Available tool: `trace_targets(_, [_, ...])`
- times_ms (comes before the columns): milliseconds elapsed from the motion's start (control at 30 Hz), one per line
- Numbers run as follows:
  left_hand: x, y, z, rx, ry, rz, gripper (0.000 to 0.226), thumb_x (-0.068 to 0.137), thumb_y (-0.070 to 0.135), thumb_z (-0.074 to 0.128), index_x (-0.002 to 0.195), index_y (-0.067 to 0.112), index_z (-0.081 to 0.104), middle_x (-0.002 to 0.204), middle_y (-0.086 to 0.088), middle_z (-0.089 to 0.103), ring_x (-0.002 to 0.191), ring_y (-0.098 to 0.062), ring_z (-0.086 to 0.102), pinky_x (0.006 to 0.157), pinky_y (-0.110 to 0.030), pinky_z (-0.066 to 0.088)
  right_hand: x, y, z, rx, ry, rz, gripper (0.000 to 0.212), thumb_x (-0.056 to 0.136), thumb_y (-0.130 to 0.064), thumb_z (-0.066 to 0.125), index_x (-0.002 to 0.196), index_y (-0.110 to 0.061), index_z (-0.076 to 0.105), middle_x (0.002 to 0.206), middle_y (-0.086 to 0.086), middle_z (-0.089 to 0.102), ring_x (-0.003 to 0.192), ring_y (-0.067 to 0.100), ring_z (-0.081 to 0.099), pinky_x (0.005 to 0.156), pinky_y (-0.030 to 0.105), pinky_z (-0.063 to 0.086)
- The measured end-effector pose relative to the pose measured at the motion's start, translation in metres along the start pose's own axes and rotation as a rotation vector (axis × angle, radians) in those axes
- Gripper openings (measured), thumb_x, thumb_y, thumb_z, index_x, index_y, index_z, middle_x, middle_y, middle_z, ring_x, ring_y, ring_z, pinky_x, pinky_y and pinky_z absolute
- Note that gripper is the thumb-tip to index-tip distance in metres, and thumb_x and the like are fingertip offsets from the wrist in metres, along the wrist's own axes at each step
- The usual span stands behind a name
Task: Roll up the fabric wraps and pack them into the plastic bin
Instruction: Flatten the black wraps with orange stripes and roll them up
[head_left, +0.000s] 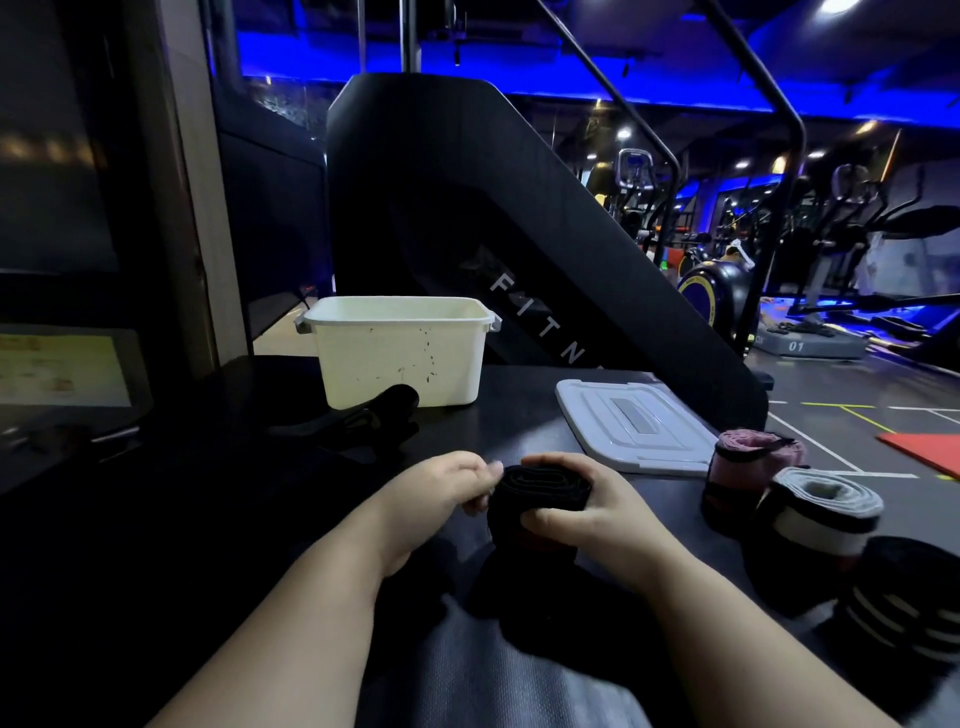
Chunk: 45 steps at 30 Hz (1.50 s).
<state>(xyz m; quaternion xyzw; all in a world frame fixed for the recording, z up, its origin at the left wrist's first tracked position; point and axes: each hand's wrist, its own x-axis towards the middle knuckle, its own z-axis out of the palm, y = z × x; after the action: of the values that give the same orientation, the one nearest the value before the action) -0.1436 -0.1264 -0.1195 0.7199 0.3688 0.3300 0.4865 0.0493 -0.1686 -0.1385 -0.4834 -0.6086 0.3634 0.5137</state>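
Observation:
A black fabric wrap (540, 491), wound into a roll, is held above the dark table (208, 519) between both hands. My right hand (576, 512) grips the roll from the right, thumb under it. My left hand (447, 488) pinches its left edge. The wrap's loose end hangs below toward the table. The white plastic bin (400, 353) stands open behind the hands; its inside is hidden. Three rolled wraps sit at the right: a pink one (748, 462), a grey-and-white one (821, 514) and a black striped one (904, 603).
The bin's white lid (634, 421) lies flat right of the bin. A loose black wrap (374, 415) lies in front of the bin's left corner. A big black exercise machine (493, 208) rises behind the table. Gym floor and equipment lie to the right.

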Motion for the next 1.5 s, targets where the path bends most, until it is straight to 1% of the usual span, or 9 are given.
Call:
trace_targets(167, [0.005,-0.012,0.003,0.048,0.030,0.071,0.036,0.072,0.039,0.070,0.089,0.009,0.059,0.076,0.006,0.056,0.075,-0.007,0.050,0.075,-0.026,0.040,-0.001,0.001,-0.001,0.006,0.029,0.020,0.048,0.068,-0.004,0.085,0.110,-0.019,0.065,0.099,0.000,0.075,0.095,0.011,0.069,0.083,0.023,0.054])
trace_targets(267, [0.008,-0.016,0.006,0.064,0.057,0.100,0.027,0.085,0.029,0.072,0.093,0.006,0.060,0.079,0.004,0.056,0.076,-0.008,0.050,0.075,-0.027,0.040,-0.002,0.000,-0.003,0.182,-0.044,0.088,0.048,0.073,0.004,0.077,0.115,-0.013,0.063,0.104,0.006,0.073,0.098,0.015,0.068,0.083,0.025,0.054])
trace_targets(367, [0.011,-0.020,0.005,0.090,0.100,0.118,0.014,0.090,0.019,0.068,0.093,0.008,0.061,0.082,0.002,0.057,0.078,-0.009,0.050,0.076,-0.027,0.040,-0.001,0.000,-0.009,0.396,-0.103,0.164,0.053,0.065,-0.002,0.059,0.117,-0.004,0.063,0.116,0.021,0.067,0.109,0.028,0.062,0.102,0.041,0.047])
trace_targets(433, [0.013,-0.021,0.005,0.089,0.113,0.127,0.010,0.090,0.018,0.068,0.093,0.011,0.061,0.083,0.002,0.058,0.080,-0.009,0.051,0.078,-0.027,0.041,0.000,0.000,-0.014,0.451,-0.148,0.175,0.054,0.063,0.000,0.054,0.117,-0.002,0.062,0.115,0.021,0.066,0.110,0.030,0.060,0.104,0.044,0.044])
trace_targets(700, [0.016,-0.026,0.004,0.020,0.121,0.115,0.029,0.081,0.031,0.074,0.092,0.007,0.061,0.080,0.003,0.057,0.078,-0.011,0.050,0.078,-0.031,0.041,0.002,0.007,-0.027,0.459,-0.329,0.158,0.075,0.051,-0.003,0.082,0.122,-0.003,0.058,0.116,0.017,0.065,0.109,0.025,0.063,0.090,0.032,0.053])
trace_targets(1000, [0.015,-0.027,0.005,-0.030,0.096,0.142,0.017,0.082,0.025,0.073,0.088,0.016,0.061,0.078,0.009,0.060,0.076,-0.005,0.053,0.078,-0.026,0.043,0.001,0.004,-0.028,0.424,-0.368,0.154,0.096,0.045,-0.012,0.095,0.128,0.004,0.049,0.114,0.019,0.062,0.105,0.025,0.062,0.086,0.031,0.052])
trace_targets(1133, [0.016,-0.026,0.005,-0.048,0.089,0.141,0.010,0.088,0.012,0.070,0.089,0.017,0.061,0.080,0.009,0.062,0.077,-0.003,0.056,0.080,-0.023,0.044,-0.002,0.001,-0.024,0.282,-0.287,0.149,0.079,0.044,-0.007,0.086,0.117,-0.008,0.054,0.104,0.006,0.065,0.095,0.013,0.065,0.081,0.027,0.054])
trace_targets(1300, [0.015,-0.026,0.007,-0.099,0.058,0.127,0.009,0.090,0.008,0.066,0.090,0.015,0.061,0.085,0.004,0.062,0.082,-0.004,0.058,0.080,-0.019,0.044,-0.003,0.000,-0.020,0.198,-0.260,0.156,0.084,0.049,-0.015,0.086,0.128,-0.025,0.058,0.128,0.002,0.064,0.125,0.016,0.056,0.110,0.036,0.040])
trace_targets(1500, [0.012,-0.025,0.005,-0.157,0.002,0.111,0.020,0.076,0.027,0.072,0.090,0.017,0.063,0.085,0.004,0.064,0.085,-0.011,0.057,0.083,-0.030,0.043,-0.007,-0.008,-0.021,0.364,-0.519,0.134,0.057,0.065,0.001,0.067,0.118,-0.020,0.070,0.116,0.010,0.068,0.110,0.021,0.062,0.094,0.031,0.051])
